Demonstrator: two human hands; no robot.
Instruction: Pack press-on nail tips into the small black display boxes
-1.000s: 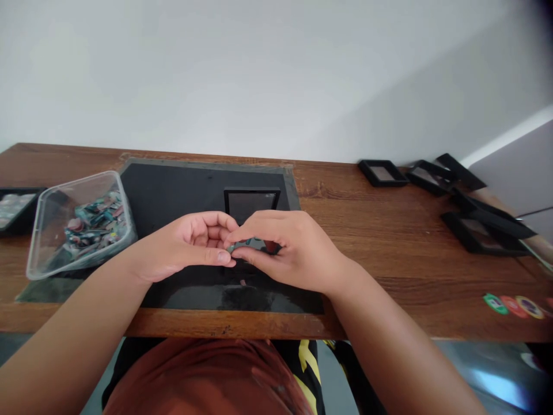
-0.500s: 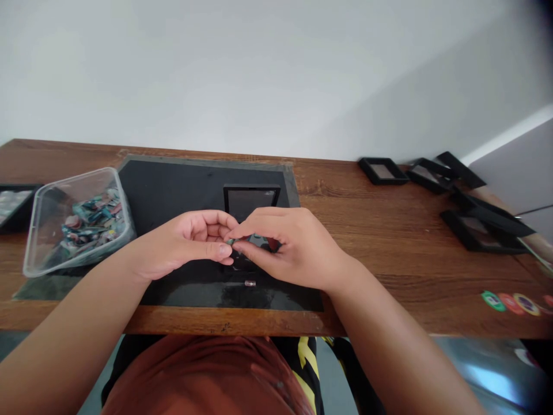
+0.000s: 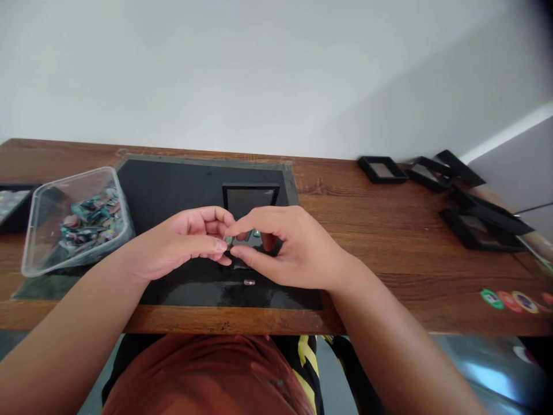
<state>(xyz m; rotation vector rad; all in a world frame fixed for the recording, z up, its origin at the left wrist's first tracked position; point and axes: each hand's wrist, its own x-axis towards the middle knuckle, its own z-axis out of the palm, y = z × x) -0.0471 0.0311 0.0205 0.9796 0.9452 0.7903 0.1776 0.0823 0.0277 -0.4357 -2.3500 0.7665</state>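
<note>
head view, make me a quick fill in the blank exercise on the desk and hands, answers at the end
The small piece is between the left hand and the ____ hand. The tub is on the person's ____ side. The desk is ____ in colour. The leftmost disc in the row is ____.

Missing words: right; left; brown; green.

On a table (image 3: 367, 259), a mat (image 3: 181, 178) is laid; on it, a frame (image 3: 250, 186) is set. A tub (image 3: 37, 256) of pieces (image 3: 93, 216) is placed left, other frames (image 3: 368, 172) far right.
</note>
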